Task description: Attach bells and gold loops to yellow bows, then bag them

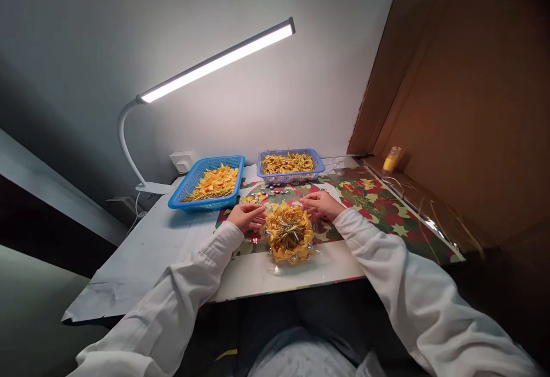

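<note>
A round bundle of yellow ribbon flowers (290, 232) with gold wire stems at its middle and silver beads around its edge lies on clear plastic (277, 268) near the table's front. At its upper left is my left hand (247, 216), thumb and fingers pinched together beside the flowers; what they hold, if anything, is too small to tell. My right hand (322, 205) is at the bundle's upper right, thumb and index finger together, with any held item not clear. Small silver and red beads (275, 193) are scattered just behind the bundle.
A blue basket (201, 204) of yellow flowers stands at the back left, a purple basket (290, 177) of gold pieces at the back centre. A lit lamp (219, 62) reaches overhead from the left. A small yellow-filled bottle (391, 161) and cardboard (455, 96) are at the right.
</note>
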Demonstrator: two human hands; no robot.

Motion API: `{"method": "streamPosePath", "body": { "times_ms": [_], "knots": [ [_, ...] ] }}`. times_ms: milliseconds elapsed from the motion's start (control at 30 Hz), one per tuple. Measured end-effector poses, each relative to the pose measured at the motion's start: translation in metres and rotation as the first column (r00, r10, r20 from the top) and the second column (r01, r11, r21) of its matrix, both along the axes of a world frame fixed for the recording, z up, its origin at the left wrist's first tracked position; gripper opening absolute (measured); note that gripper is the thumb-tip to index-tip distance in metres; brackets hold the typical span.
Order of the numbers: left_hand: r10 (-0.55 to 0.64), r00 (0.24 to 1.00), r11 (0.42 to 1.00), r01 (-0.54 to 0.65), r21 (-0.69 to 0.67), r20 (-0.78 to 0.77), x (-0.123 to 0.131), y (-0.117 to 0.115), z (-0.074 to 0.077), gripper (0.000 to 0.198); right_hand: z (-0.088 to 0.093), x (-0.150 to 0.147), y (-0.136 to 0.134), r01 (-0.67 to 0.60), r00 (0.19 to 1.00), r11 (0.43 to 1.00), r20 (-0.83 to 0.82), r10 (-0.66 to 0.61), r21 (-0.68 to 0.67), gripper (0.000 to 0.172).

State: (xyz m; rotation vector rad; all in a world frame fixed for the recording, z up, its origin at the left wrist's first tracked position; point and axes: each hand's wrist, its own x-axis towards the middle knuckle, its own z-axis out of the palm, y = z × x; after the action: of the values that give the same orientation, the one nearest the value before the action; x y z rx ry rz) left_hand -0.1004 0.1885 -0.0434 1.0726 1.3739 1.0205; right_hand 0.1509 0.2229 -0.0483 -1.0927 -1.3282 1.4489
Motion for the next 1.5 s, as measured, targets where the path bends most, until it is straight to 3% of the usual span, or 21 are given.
{"method": "streamPosePath", "body": {
  "times_ms": [300,633,1100,1333,1500],
  "knots": [
    [-0.020,0.999,0.996,0.023,0.085,-0.040,-0.010,0.001,0.005,0.041,0.000,0.019,-0.003,0.026,1.000,0.999,0.019,-0.025,-0.028,0.033],
    [-0.050,0.996,0.988,0.060,0.142,-0.077,-0.014,0.010,-0.004,0.028,-0.010,0.022,0.000,0.004,1.000,0.999,0.015,-0.004,-0.036,0.035],
    [-0.134,0.988,0.983,0.143,0.112,-0.077,-0.023,0.014,-0.007,0.029,-0.011,0.023,0.002,-0.084,0.996,0.996,0.020,0.083,0.024,0.032],
    [-0.238,0.971,0.970,0.238,0.050,-0.003,-0.027,0.021,-0.011,0.038,-0.007,0.020,0.008,-0.144,0.988,0.989,0.058,0.145,-0.019,0.041],
    [-0.160,0.986,0.985,0.156,0.075,0.043,-0.022,0.017,0.001,0.037,0.001,0.018,0.004,-0.129,0.987,0.991,0.106,0.124,0.043,0.032]
  ]
}}
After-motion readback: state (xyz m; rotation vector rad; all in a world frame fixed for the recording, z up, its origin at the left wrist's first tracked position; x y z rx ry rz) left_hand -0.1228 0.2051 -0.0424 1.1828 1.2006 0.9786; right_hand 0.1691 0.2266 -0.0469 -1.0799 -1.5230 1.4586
